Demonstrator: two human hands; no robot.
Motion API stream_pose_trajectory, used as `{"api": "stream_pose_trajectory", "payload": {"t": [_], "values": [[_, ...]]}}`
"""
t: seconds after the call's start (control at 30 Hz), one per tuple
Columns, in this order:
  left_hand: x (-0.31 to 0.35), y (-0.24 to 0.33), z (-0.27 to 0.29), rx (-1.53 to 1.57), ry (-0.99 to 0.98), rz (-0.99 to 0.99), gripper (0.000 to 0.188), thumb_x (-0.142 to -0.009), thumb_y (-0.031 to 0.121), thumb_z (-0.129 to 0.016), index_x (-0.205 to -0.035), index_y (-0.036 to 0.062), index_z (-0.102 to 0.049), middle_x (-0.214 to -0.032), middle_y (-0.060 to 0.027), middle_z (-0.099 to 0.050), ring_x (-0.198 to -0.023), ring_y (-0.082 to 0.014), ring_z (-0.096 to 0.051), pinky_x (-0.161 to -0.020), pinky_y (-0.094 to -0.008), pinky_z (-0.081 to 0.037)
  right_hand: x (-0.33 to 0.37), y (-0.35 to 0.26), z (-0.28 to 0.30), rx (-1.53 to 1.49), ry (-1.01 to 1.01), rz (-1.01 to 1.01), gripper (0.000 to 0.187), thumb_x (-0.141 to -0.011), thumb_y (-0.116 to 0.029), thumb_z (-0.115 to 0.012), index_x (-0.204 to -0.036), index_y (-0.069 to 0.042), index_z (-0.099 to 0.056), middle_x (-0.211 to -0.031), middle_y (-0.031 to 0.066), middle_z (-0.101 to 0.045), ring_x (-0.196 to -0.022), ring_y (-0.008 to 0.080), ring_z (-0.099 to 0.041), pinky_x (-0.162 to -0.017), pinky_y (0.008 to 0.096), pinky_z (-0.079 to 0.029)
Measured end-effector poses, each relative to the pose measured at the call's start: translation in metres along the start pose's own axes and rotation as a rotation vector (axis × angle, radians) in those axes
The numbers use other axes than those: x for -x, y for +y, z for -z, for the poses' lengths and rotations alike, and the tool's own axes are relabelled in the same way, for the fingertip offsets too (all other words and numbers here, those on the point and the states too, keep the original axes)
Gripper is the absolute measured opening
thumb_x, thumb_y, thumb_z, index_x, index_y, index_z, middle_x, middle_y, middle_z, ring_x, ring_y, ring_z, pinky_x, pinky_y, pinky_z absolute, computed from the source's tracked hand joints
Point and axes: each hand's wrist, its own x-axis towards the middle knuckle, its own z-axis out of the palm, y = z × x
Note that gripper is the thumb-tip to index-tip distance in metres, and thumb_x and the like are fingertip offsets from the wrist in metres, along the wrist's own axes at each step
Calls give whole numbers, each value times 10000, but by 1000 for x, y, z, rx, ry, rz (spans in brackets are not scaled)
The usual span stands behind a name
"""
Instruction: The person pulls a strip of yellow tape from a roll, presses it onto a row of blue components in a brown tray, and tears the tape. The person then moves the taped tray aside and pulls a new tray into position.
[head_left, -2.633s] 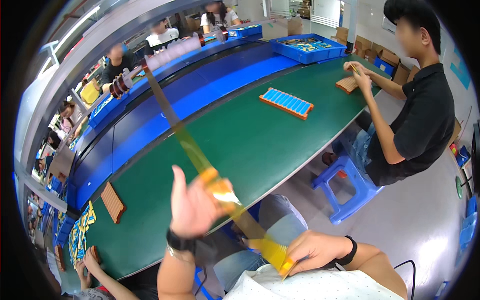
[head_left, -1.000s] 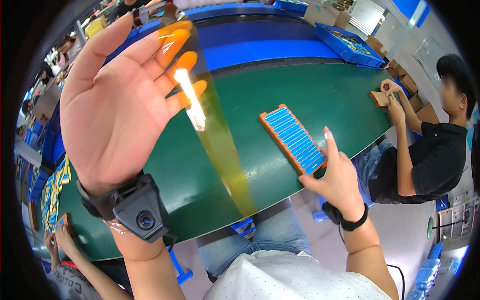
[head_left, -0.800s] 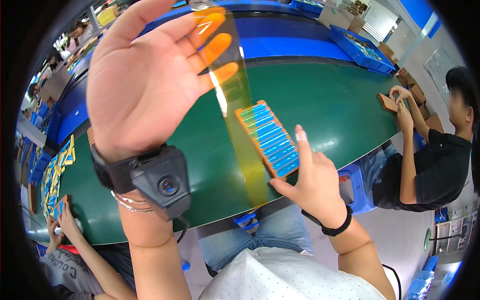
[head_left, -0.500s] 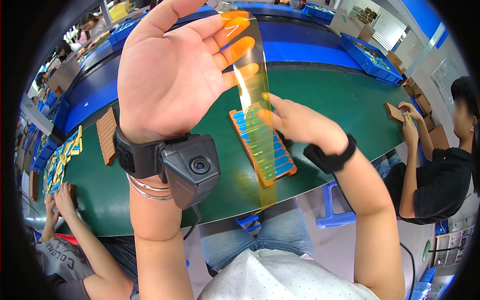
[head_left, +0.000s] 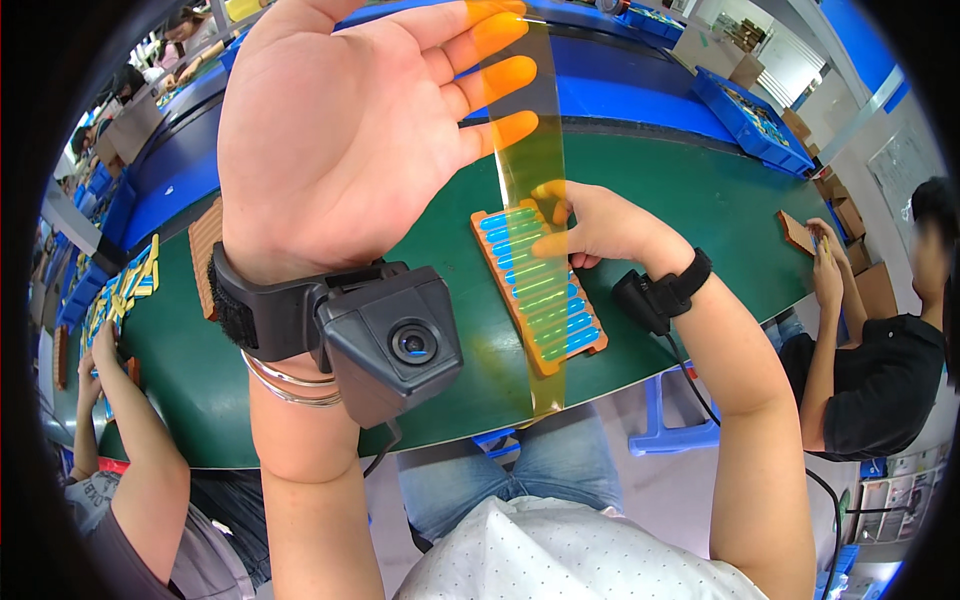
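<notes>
A long strip of clear amber film (head_left: 530,130) hangs in front of me, its upper end near the top edge of the picture. My left hand (head_left: 340,140) is raised, palm toward me. Its fingers are stretched out and their tips lie behind the film, looking orange through it; the thumb tip is out of view. My right hand (head_left: 600,228) is lower down, with thumb and forefinger apart behind the film and the other fingers curled. Beside it on the green table, an orange-brown tray (head_left: 484,218) holds a row of blue cylinders (head_left: 583,338), partly seen through the film.
A ribbed brown tray (head_left: 204,240) stands on the green table (head_left: 680,190), left of my raised wrist. Co-workers sit at both sides; the right one holds a brown tray (head_left: 795,232). Loose blue and yellow pieces (head_left: 130,285) lie at left. A blue bin (head_left: 752,120) stands far right.
The film has shifted slightly right and its lower end still hangs by the table edge. My right hand has moved a little right, its wrist turned. My left hand rose slightly.
</notes>
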Motion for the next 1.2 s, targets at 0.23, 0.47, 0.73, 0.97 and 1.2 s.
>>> {"api": "stream_pose_trajectory", "payload": {"t": [0.23,0.47,0.73,0.97,1.2], "values": [[3,3,-4,79,-12,68,580,-858,416,-599,-1159,-79,-565,-1048,-153,-606,-1016,-285,-542,-960,-419,-402,3,-2,-1,-73,-55,6,688,-806,-178,-804,-1386,6,-483,-912,50,-527,-640,121,-627,-575,259,-559],[-9,-2,13,140,-76,29,658,-836,473,-601,-1157,-101,-564,-1075,-175,-614,-1010,-307,-550,-958,-427,-401,-3,-6,1,-45,-120,-25,731,-845,-316,-763,-1422,-9,-434,-964,79,-577,-628,125,-632,-581,262,-565],[-15,-7,14,64,-245,-98,800,-818,597,-556,-1159,-126,-575,-1069,-201,-639,-1009,-331,-571,-963,-456,-398,5,-54,-29,578,23,235,742,-691,-604,-737,-1243,-132,-586,-1131,159,-650,-1110,399,-523,-842,476,-534],[-21,-13,14,25,-271,-78,755,-841,572,-554,-1179,-102,-577,-1074,-178,-645,-998,-301,-592,-986,-465,-380,-21,-40,-69,352,296,444,664,-657,-497,-797,-1105,-33,-640,-918,242,-675,-1037,361,-590,-865,434,-529],[-28,-5,43,29,-251,-36,730,-849,557,-554,-1175,-95,-579,-1068,-169,-647,-994,-292,-594,-989,-463,-375,11,-27,-45,266,350,669,433,-819,-410,-720,-934,-2,-635,-866,190,-672,-771,364,-654,-659,437,-518]]}}
